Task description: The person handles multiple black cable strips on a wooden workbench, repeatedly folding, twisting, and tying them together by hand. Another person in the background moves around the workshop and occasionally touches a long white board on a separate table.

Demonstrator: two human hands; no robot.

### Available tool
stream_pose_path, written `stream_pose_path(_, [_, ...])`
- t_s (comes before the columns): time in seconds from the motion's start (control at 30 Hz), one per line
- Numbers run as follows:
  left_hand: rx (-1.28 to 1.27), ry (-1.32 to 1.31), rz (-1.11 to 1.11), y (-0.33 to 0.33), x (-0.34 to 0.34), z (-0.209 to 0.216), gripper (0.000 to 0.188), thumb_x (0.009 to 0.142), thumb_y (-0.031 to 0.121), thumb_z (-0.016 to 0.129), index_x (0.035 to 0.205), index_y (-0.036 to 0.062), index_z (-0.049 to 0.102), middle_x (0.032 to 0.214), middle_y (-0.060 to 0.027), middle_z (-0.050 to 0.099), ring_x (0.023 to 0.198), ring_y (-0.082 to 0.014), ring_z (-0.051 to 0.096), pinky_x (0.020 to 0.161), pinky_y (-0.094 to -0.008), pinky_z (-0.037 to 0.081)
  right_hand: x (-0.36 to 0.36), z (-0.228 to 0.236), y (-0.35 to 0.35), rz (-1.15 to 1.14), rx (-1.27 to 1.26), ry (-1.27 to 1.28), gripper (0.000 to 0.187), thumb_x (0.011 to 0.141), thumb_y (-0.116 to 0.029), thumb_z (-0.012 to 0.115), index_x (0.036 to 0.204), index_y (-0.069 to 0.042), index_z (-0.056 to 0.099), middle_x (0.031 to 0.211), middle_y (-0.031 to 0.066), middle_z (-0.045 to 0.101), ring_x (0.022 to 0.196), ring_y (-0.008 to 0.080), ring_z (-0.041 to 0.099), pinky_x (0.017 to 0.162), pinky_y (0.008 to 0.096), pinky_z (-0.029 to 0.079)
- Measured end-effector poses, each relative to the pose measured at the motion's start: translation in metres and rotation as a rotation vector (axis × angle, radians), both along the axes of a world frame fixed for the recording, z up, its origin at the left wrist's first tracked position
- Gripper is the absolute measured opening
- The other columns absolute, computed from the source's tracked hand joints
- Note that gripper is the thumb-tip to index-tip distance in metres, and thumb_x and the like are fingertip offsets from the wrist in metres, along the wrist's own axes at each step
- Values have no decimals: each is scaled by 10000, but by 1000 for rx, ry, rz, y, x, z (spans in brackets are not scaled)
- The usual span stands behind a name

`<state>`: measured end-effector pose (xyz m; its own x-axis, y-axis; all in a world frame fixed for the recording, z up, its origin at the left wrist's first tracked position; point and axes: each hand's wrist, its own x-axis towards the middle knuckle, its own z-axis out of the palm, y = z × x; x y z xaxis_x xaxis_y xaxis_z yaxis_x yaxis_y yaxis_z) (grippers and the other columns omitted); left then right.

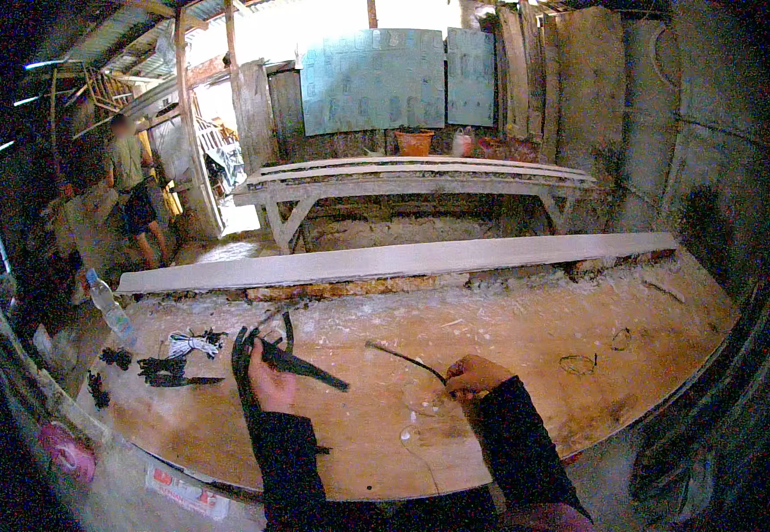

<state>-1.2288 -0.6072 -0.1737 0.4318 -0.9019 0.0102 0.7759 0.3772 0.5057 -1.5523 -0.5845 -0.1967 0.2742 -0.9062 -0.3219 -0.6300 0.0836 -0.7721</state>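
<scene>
My left hand (271,381) is closed round a bunch of long black strips (312,369), which look flat and flexible. Some hang down beside my wrist, and one end points right across the tabletop. Further right, my right hand (475,376) grips one thin black strip (407,356) whose free end reaches up and left over the wooden table (509,328). Its fingertips are bunched, so the held end is hidden. Left of my left hand lie black bundles (163,371) and a tied bundle of white cords (195,344).
A long white board (402,261) runs along the table's far edge. A clear plastic bottle (108,301) stands at the left edge. Loops of thin wire (577,363) lie at right. Beyond is a bench (420,186) with an orange bucket (414,143). A person (134,182) stands far left.
</scene>
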Motion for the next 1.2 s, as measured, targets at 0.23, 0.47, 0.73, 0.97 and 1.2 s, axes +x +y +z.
stream_pose_path(0.23, [156, -160, -117, -12, 15, -21, 75, 751, 163, 570, 766, 96, 540, 702, -10, 556, 599, -119, 502, 532, -236, 417, -7, 1, 2, 70, 115, -252, 147, 689, -193, 588, 686, -47, 573, 527, -12, 506, 427, 62, 446, 399, 206, 347])
stream_pose_path(0.47, [313, -566, -528, 15, -58, -22, 79, 729, 119, 575, 799, 102, 541, 666, 33, 531, 561, -75, 484, 463, -206, 375, 3, -15, -3, 168, 132, -291, 187, 715, -240, 599, 703, -54, 585, 549, -20, 507, 440, 65, 448, 414, 212, 354])
stream_pose_path(0.73, [26, -958, -749, 32, -85, -17, 131, 733, 146, 587, 833, 80, 534, 697, 29, 545, 566, -52, 500, 472, -178, 362, 16, -8, 0, -245, -655, 129, 264, 657, -288, 646, 759, -59, 563, 612, 75, 564, 567, 194, 547, 514, 301, 432])
stream_pose_path(0.97, [37, -849, -743, 30, -86, -22, 167, 731, 124, 594, 868, 60, 524, 731, 16, 551, 611, -70, 521, 508, -192, 401, 23, 1, 7, -426, -583, 295, 332, 642, -309, 658, 877, -103, 547, 720, 90, 587, 666, 213, 563, 579, 315, 443])
stream_pose_path(1.2, [-36, -861, -793, 24, -88, -31, 192, 722, 82, 598, 896, 39, 529, 788, -13, 580, 671, -82, 539, 597, -208, 433, 51, -1, 14, -111, -509, -509, 236, 727, -286, 614, 799, -65, 575, 692, 6, 561, 547, 123, 499, 520, 271, 429])
